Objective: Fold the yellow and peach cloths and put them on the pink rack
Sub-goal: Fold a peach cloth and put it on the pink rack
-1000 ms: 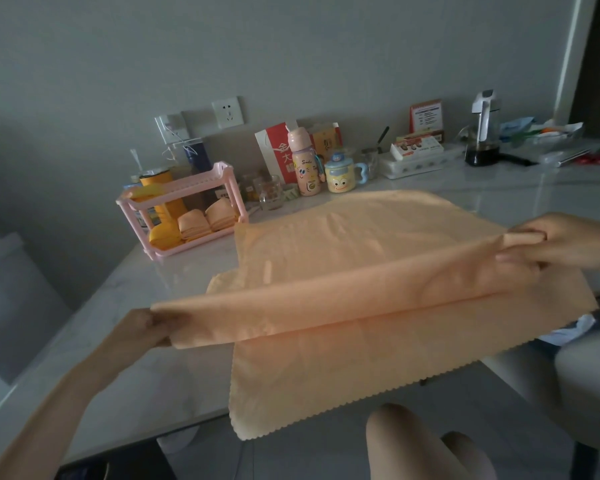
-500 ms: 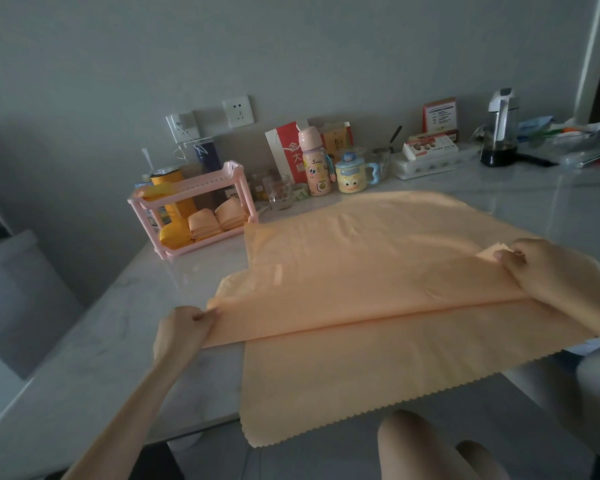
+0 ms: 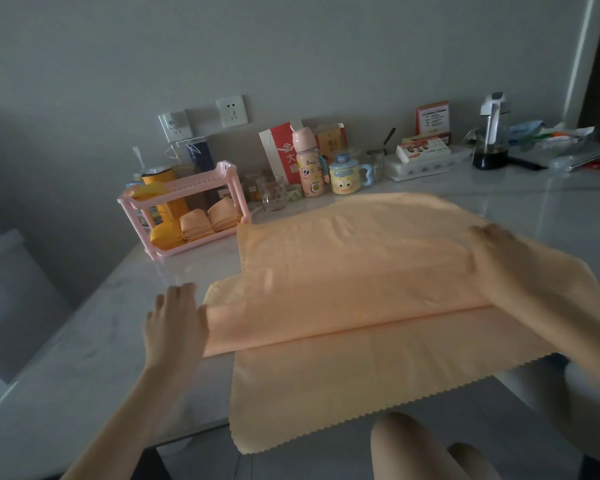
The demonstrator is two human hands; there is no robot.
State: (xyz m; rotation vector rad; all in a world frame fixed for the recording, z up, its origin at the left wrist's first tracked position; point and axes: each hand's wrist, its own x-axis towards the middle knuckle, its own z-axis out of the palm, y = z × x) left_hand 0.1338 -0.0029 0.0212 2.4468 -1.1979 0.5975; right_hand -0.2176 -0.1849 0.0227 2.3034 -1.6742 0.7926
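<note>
A large peach cloth [image 3: 378, 265] lies spread on the pale table [image 3: 94, 348], its near zigzag edge hanging over the table's front. A pleat runs across its middle. My left hand [image 3: 175, 320] is at the pleat's left end, fingers stretched out on the table and thumb against the cloth's edge. My right hand [image 3: 496, 252] lies palm down on the cloth's right side, and any grip is hidden. The pink rack [image 3: 229, 174] stands at the back left. Its lower shelf holds a folded yellow cloth [image 3: 165, 235] and two folded peach cloths [image 3: 194, 226].
Behind the cloth stand a glass [image 3: 274, 194], a pink bottle [image 3: 309, 164], a yellow cartoon mug [image 3: 345, 176], a red bag [image 3: 279, 150], an egg box [image 3: 426, 161] and a glass pot [image 3: 490, 143]. A grey chair [image 3: 11, 282] is at the left. My knees [image 3: 430, 448] are below the table edge.
Both hands have carried the raised pleat of the peach cloth away from me and laid it flat. The left hand's fingers have loosened from the cloth's edge.
</note>
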